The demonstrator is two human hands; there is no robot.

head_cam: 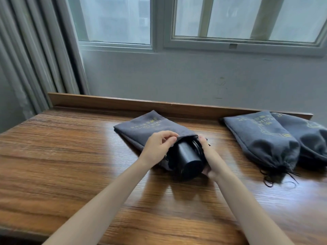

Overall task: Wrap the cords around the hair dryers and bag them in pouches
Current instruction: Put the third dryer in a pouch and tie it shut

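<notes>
Two bare forearms reach in over the near edge of the glossy brown wooden worktop (70, 156) and converge toward its middle, the left one slanting up from the lower left and the right one from the lower right.

The right hand (210, 161) lies along the right side of a black hair dryer (189, 161). It cups the barrel, with its thumb near the blunt end that faces the camera and its fingers stretched toward the pouch mouth. Turns of black cord (196, 145) show on the dryer just inside that mouth.

The left hand (159, 147) is bent at the wrist, its curled fingers and thumb pinching the left rim of the opening of a dark grey fabric pouch with gold lettering (150, 128). The dryer sits partly inside this pouch, its rear half sticking out toward the near edge. The rest of the pouch lies flat, pointing toward the back edge.

Toward the right edge lie two more grey fabric pouches (261, 142), filled and overlapping, with black drawstrings trailing from their gathered mouths.

A raised wooden rail (106, 103) runs along the back edge. Behind it are a pale wall, a white-framed window (244, 43) and, at the left, a grey curtain (35, 59).
</notes>
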